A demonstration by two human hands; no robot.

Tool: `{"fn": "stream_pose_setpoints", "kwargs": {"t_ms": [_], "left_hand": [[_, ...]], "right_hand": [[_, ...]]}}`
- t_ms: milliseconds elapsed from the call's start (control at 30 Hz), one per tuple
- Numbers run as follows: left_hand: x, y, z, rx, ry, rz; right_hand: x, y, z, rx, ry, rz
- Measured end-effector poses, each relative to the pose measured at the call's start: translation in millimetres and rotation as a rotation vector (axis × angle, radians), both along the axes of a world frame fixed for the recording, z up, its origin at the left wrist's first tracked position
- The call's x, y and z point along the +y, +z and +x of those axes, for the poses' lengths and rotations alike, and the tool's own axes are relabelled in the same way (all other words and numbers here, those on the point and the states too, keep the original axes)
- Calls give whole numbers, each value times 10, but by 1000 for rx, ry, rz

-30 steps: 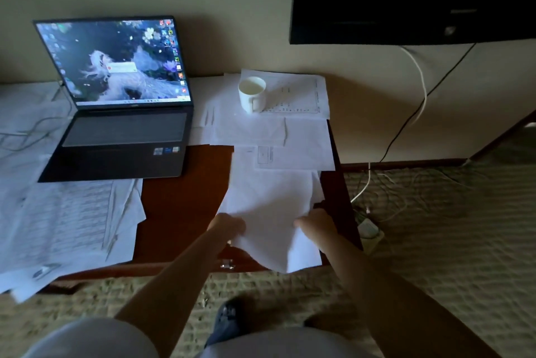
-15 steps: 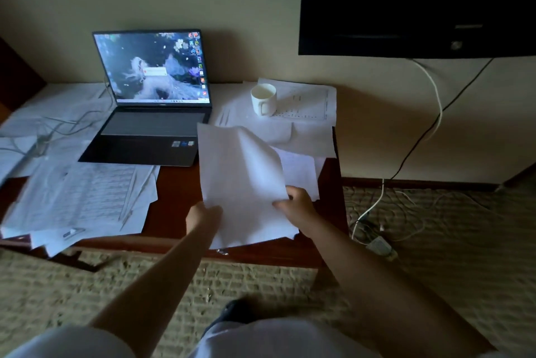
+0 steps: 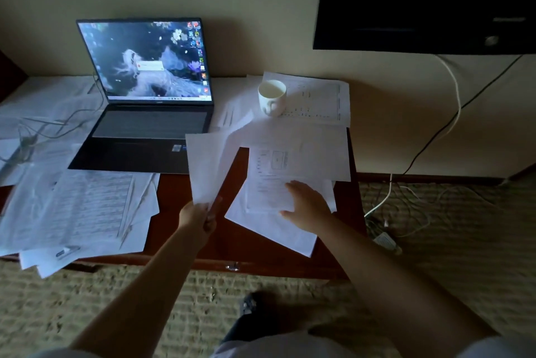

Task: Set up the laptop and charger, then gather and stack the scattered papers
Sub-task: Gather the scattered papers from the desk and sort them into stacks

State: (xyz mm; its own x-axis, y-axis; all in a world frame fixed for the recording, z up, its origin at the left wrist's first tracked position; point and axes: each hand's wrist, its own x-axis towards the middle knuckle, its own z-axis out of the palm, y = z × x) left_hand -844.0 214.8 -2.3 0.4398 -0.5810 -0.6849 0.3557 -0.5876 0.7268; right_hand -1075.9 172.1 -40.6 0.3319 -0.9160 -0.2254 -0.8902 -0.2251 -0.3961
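Papers are the thing now: the left hand (image 3: 196, 220) pinches one blank sheet (image 3: 207, 166) by its near edge and holds it up off the desk (image 3: 177, 212), its far corner just over the laptop (image 3: 145, 114). Just to the right of that grip, the right hand (image 3: 307, 206) lies with fingers spread flat on a printed sheet (image 3: 269, 177), which sits on top of other loose pages.

Judged step: gathering, laptop part looks done (screen on, cable at its left side). Next move prob. needs the flat hand to curl under the printed sheet & join it w/ the held one.

Further out: a white mug (image 3: 272, 98) stands on pages beyond the right hand; a bigger paper heap (image 3: 78, 206) left of the grip. Dark TV (image 3: 423, 0) on the wall, cords (image 3: 400, 206) on the carpet.
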Motion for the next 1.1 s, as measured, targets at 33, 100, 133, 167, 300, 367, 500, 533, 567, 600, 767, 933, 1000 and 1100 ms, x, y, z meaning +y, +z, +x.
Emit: {"fn": "stream_pose_setpoints", "kwargs": {"t_ms": [33, 100, 133, 167, 300, 367, 500, 533, 567, 600, 767, 933, 1000, 1100], "left_hand": [[-19, -15, 39, 22, -15, 0], [-55, -64, 104, 17, -54, 13], [-70, -95, 132, 6, -75, 16], [-85, -115, 152, -2, -93, 18], [-154, -175, 225, -10, -116, 18], [-192, -199, 261, 5, -120, 1], [-217, -185, 282, 31, -102, -21], [-206, -175, 272, 39, -95, -20], [-188, -168, 254, 49, -90, -17], [-161, -170, 233, 63, -86, -14], [-9, -197, 117, 74, -73, -13], [239, -213, -6, -290, -303, -55], [312, -225, -30, -411, -414, -85], [377, -240, -61, -442, -468, -111]], "right_hand": [[-28, -23, 45, 89, 59, -17], [-69, -80, 121, 312, 183, -36], [-88, -108, 171, 414, 236, -58], [-103, -95, 227, 477, 272, -116], [-230, 10, 369, 445, 187, -243], [-269, 41, 332, 330, 100, -299], [34, 40, 400, 233, 335, -202], [133, 19, 401, 211, 383, -219], [199, 31, 397, 179, 400, -190], [241, 30, 391, 141, 381, -131], [343, 105, 366, -195, 59, 267], [178, 237, 319, -1327, -873, 860], [123, 279, 261, -1329, -858, 837], [175, 148, 149, -753, -889, 470]]}}
